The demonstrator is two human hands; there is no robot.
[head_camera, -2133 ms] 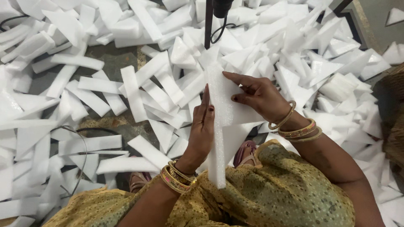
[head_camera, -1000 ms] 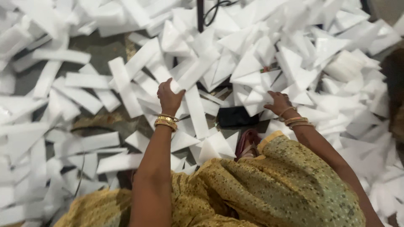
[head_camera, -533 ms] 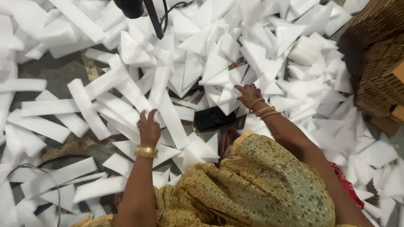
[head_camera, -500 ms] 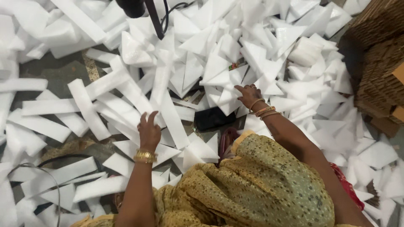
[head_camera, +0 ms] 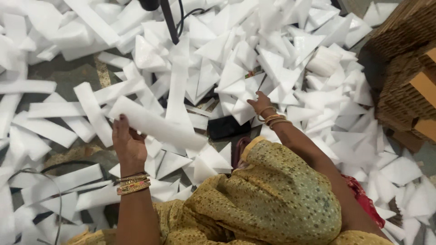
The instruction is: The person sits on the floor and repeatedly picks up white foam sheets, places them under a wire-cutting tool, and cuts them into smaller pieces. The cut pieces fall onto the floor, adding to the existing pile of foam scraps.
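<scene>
My left hand (head_camera: pixel 128 144) is raised in front of me and grips one end of a long white foam strip (head_camera: pixel 159 128) that slants off to the right. My right hand (head_camera: pixel 261 104) reaches forward with its fingers resting on white triangular foam pieces (head_camera: pixel 272 72) heaped on the floor. Gold bangles circle both wrists. A black flat object (head_camera: pixel 225 127) lies on the floor between my hands, just left of my right wrist.
White foam strips (head_camera: pixel 54 109) cover the floor on the left, triangular offcuts the right. A black stand with a cable (head_camera: pixel 169 20) rises at the top. Stacked brown corrugated cardboard (head_camera: pixel 408 77) stands at the right. My green patterned clothing (head_camera: pixel 272 199) fills the bottom.
My left hand has picked up a long foam strip and lifted it toward me. My right hand has stayed on the triangle pile. The view has shifted slightly right.
</scene>
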